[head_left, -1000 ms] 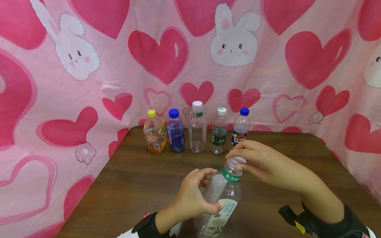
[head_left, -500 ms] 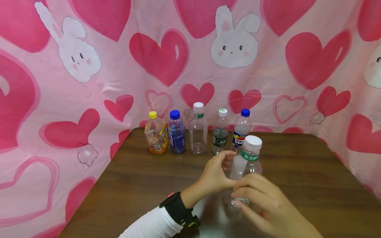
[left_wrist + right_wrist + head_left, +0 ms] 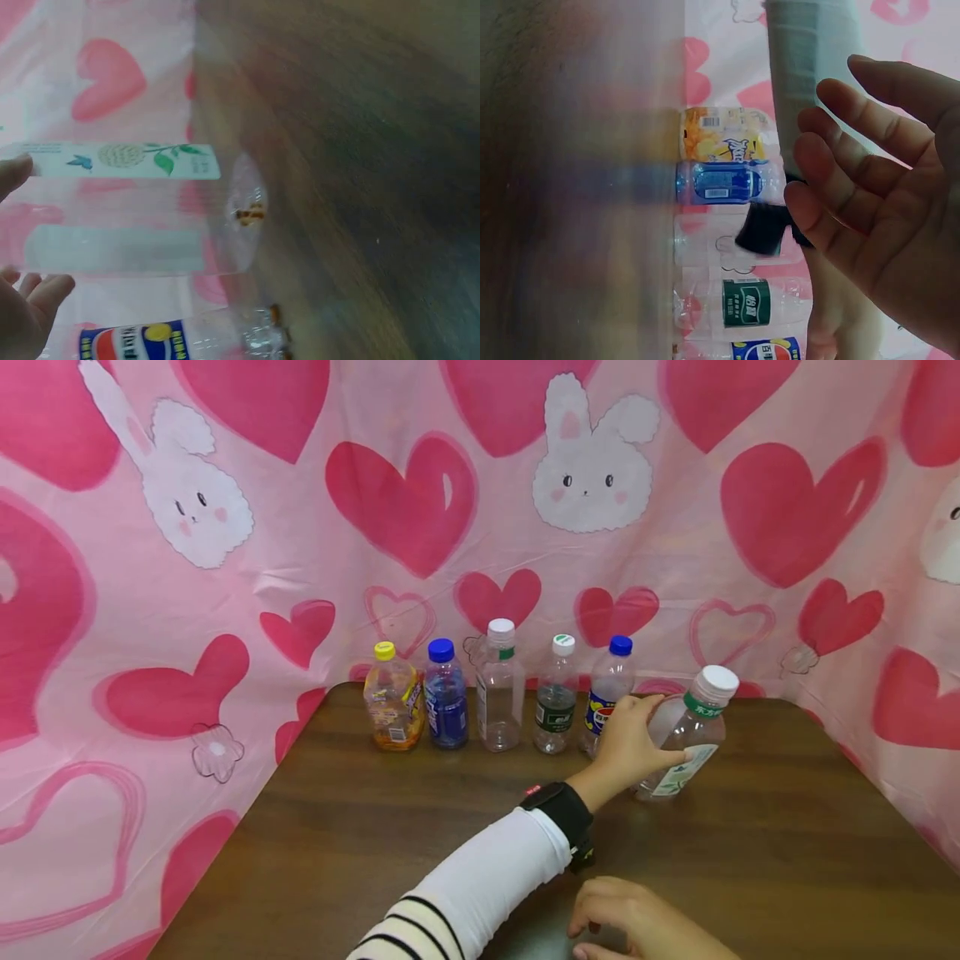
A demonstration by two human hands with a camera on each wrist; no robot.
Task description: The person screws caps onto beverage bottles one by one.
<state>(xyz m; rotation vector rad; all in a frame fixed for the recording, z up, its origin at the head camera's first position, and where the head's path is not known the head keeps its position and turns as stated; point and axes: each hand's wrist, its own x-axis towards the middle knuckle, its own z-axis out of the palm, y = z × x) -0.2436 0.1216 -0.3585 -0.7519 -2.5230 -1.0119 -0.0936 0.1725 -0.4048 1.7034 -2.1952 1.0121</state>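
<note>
My left hand (image 3: pixel 633 747) grips a clear plastic bottle (image 3: pixel 697 731) with a white cap, a green neck band and a pale flower label. The bottle leans to the right. In the left wrist view, its base (image 3: pixel 247 214) shows over the table, with the thumb against the label (image 3: pixel 124 159) and the other fingers across the far side. Just left of it stands a clear bottle with a blue cap and a blue, red and yellow label (image 3: pixel 600 714), partly behind the hand. My right hand (image 3: pixel 637 922) holds nothing, fingers loosely bent, low at the front edge of the head view.
Several bottles stand in a row at the back of the brown table (image 3: pixel 360 843): a yellow-capped one (image 3: pixel 393 710), a blue one (image 3: pixel 446 706), a clear square one (image 3: pixel 501 702) and a green-labelled one (image 3: pixel 555 714). A pink heart-print cloth (image 3: pixel 487 543) hangs behind.
Earlier my right hand was at the bottle's cap, then beside its body; it has let go and drawn back toward me. My left hand has carried the bottle right and farther back.
</note>
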